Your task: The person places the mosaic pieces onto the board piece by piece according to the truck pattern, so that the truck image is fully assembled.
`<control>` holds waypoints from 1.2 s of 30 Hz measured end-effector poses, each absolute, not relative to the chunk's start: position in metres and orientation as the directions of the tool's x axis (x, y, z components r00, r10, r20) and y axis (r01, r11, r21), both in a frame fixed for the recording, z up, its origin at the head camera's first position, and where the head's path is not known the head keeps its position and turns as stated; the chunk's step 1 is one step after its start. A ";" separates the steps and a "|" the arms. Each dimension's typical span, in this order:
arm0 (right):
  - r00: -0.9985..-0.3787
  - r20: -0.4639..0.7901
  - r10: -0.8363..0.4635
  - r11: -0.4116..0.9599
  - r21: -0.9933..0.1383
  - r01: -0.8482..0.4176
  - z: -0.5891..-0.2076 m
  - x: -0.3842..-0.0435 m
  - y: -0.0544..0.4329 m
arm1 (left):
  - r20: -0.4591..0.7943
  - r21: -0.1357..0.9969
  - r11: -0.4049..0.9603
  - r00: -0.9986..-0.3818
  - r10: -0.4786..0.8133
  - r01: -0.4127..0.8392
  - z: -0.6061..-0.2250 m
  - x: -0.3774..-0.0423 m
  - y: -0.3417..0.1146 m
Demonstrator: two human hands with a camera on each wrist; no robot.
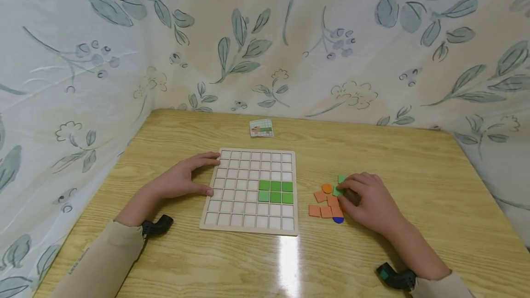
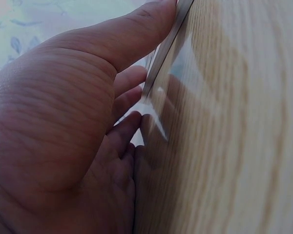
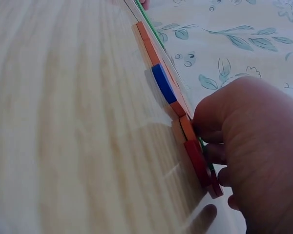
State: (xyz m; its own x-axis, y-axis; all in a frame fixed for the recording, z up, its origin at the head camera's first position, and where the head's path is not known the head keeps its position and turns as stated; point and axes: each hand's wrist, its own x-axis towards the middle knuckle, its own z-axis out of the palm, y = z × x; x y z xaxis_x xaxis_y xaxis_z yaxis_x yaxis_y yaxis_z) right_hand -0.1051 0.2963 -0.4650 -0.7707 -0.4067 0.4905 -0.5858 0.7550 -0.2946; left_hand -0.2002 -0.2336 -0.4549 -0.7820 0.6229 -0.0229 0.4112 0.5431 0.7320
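A light wooden grid board lies on the table, its squares pale except for a block of several green square tiles on its right side. My left hand rests against the board's left edge, thumb and fingertips spread along the frame; the left wrist view shows its thumb at the board's edge. At the loose pieces on the right, my right hand has curled fingers and pinches a light green tile between thumb and fingertips. Orange square tiles lie beside it, and red pieces show under the hand in the right wrist view.
An orange round piece and a partly covered blue piece lie among the loose tiles. Behind the board is a small picture card with a grid drawing. A floral cloth hangs along the back and sides of the wooden table.
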 end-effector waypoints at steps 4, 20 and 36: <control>-0.782 0.479 -0.398 0.765 -0.297 -0.571 -0.464 -0.104 0.296 | -0.019 0.737 0.536 -0.781 0.625 0.411 -0.455 -0.200 -0.233; -0.760 0.535 -0.370 0.740 -0.324 -0.589 -0.463 -0.107 0.292 | -0.029 0.738 0.544 -0.786 0.617 0.400 -0.453 -0.199 -0.233; -0.703 0.562 -0.436 0.660 -0.331 -0.674 -0.461 -0.117 0.239 | -0.023 0.736 0.543 -0.787 0.617 0.405 -0.456 -0.200 -0.233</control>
